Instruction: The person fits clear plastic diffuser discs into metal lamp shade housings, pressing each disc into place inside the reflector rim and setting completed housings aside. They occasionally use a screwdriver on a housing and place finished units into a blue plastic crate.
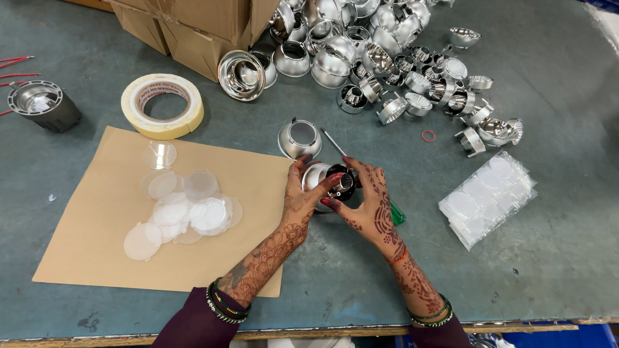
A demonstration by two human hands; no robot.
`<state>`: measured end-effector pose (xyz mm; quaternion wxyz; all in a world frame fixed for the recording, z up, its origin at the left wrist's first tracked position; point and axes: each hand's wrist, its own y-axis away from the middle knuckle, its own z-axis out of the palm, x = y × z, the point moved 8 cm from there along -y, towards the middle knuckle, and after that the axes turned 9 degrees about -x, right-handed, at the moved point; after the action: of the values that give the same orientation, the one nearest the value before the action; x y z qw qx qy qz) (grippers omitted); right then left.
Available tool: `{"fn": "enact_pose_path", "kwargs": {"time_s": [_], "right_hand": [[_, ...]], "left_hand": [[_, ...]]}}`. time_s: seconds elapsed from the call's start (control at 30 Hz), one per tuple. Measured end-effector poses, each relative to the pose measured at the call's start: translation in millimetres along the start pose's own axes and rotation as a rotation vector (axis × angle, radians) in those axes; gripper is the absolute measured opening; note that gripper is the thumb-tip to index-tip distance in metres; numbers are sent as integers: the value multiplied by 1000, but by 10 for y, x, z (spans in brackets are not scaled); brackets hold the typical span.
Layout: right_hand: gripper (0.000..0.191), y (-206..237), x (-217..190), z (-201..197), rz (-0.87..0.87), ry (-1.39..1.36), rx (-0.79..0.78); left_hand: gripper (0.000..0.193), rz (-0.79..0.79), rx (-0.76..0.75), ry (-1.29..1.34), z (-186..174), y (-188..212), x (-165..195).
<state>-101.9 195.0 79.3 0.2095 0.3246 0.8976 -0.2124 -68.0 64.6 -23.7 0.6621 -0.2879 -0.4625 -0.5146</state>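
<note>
Chrome reflector [320,180] sits mid-table, clasped by left hand [302,196] and right hand [369,203]; another reflector [300,138] at twelve o'clock, clear discs [184,209] at nine, possibly a screwdriver [361,174] under the right

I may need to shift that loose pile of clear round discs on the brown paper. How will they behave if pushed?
The clear discs look thin and overlap loosely, so they would probably slide and fan apart rather than move together. They seem very light and likely slippery on the smooth brown paper. Lying flat, they should not roll.
</note>
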Motion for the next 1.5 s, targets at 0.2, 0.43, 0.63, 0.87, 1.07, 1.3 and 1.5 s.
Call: {"fn": "enact_pose_path", "kwargs": {"time_s": [0.2, 0.43, 0.63, 0.87, 1.07, 1.3, 1.5], "right_hand": [[103, 3, 123, 60, 74, -78, -15], [83, 37, 229, 59, 15, -264, 32], [67, 12, 499, 252, 206, -655, -121], [61, 74, 546, 360, 317, -827, -209], [57, 56, 582, 359, 352, -786, -187], [54, 74, 622, 362, 398, -861, -181], [53, 80, 563, 291, 357, -765, -136]], "left_hand": [[83, -72, -57, 95, 16, -18, -102], [59, -192, -7, 383, -48, -60, -308], [45, -104, -89, 527, -17, -82, -340], [44, -99, -104, 497, -8, -44, -325], [44, -101, -121, 456, 5, -29, -312], [44, -99, -154, 469, 54, -34, -281], [46, -157, -147, 483, 84, -6, -306]]}}
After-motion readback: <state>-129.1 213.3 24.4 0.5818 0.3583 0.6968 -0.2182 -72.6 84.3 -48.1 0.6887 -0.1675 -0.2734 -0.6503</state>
